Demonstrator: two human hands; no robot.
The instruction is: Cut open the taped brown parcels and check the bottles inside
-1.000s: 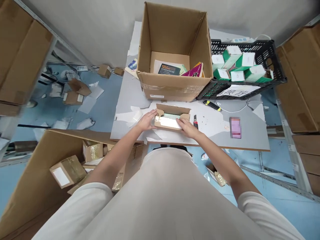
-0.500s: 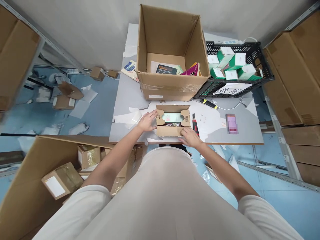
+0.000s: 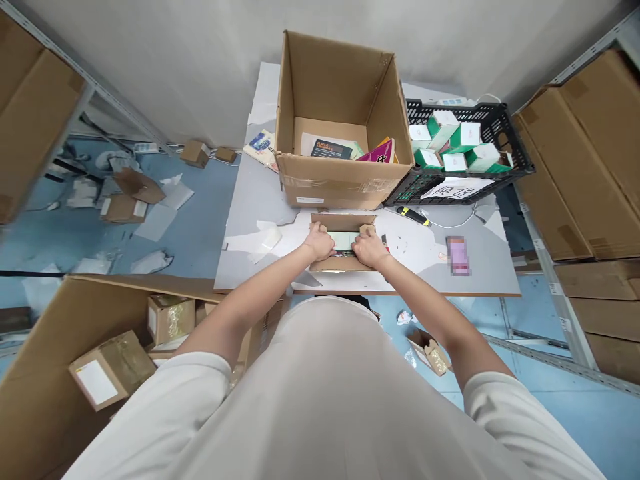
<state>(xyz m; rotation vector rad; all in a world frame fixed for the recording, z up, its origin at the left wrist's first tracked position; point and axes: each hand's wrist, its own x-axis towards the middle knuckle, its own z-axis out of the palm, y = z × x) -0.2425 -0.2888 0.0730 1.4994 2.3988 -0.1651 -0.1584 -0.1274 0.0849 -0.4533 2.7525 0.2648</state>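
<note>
A small open cardboard box [image 3: 336, 265] sits near the front edge of the table, its long back and front flaps standing out. My left hand [image 3: 320, 242] is closed over its left end flap, with the fingers curled inward. On the opposite end, my right hand [image 3: 369, 247] grips the right flap in the same way. Between the hands lies a pale green packet [image 3: 344, 239] inside the box, with something colourful and shiny along its front side. A red and black box cutter [image 3: 385, 241] is mostly hidden behind my right hand.
Behind stands a large open carton [image 3: 345, 183] with books. To its right, a black crate [image 3: 400, 193] holds several green-and-white boxes. A yellow-black cutter [image 3: 414, 215] and a pink blurred item [image 3: 459, 256] lie on the table [image 3: 240, 220]. A big carton [image 3: 30, 360] of parcels stands lower left.
Both hands have moved inward from the box's left side and front right corner onto its two end flaps, and the fingers have curled over them. The view has shifted slightly.
</note>
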